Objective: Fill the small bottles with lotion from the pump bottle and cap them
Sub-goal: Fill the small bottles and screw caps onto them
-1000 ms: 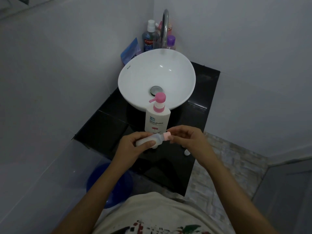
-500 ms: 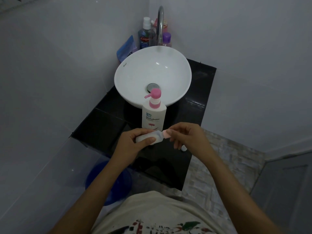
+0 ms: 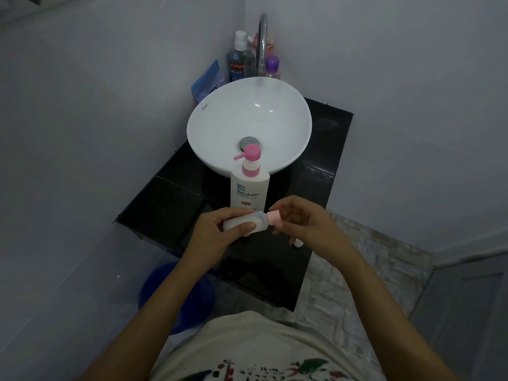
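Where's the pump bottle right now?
In the head view, the pump bottle stands upright on the black counter, directly in front of the white sink and just behind both hands.

Left hand [image 3: 220, 232]: curled shut around small bottle [image 3: 243, 225], thumb on top.
Right hand [image 3: 305, 224]: fingertips apparently pinching pink cap [image 3: 274, 218].
Forearms: converging.

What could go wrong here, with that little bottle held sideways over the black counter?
The small bottle lies on its side in the left hand while the right hand works its pink cap; if the cap is not seated, lotion may leak. The pump bottle stands just behind the hands, so a knuckle could tip it. A small white item near the counter edge might get knocked off.
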Action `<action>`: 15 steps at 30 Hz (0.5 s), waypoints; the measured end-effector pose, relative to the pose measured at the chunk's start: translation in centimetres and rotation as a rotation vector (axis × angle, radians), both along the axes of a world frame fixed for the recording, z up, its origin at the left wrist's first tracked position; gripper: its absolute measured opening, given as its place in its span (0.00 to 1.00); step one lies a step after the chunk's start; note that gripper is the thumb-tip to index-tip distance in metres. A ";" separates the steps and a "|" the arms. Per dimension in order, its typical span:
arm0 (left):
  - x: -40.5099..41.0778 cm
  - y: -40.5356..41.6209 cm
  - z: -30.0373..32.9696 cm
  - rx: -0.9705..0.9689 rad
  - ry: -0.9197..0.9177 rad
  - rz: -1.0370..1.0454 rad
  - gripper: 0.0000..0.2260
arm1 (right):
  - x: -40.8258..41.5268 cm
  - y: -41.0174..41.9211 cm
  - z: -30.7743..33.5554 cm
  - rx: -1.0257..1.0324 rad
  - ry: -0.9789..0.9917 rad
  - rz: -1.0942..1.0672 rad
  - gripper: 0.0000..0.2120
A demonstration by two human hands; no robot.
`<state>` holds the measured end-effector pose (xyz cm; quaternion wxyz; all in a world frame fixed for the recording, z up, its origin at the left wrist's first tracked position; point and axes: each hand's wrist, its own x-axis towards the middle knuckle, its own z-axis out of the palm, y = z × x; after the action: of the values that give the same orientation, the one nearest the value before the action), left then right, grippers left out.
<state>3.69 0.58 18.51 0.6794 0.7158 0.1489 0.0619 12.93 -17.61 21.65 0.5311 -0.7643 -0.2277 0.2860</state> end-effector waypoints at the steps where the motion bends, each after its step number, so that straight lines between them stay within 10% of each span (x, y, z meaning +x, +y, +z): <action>1: 0.0 0.0 0.0 0.003 0.000 -0.003 0.12 | -0.1 0.1 -0.1 -0.012 -0.014 -0.019 0.05; 6: -0.1 -0.2 0.1 0.002 0.011 0.005 0.12 | -0.7 0.8 -0.1 -0.141 -0.027 -0.145 0.16; 15: -0.5 -0.1 0.2 -0.004 0.013 0.003 0.12 | -0.5 0.4 0.1 -0.107 -0.092 -0.073 0.05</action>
<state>3.14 0.43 18.69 0.6800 0.7145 0.1543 0.0579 12.45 -17.22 21.73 0.4887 -0.8118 -0.2080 0.2428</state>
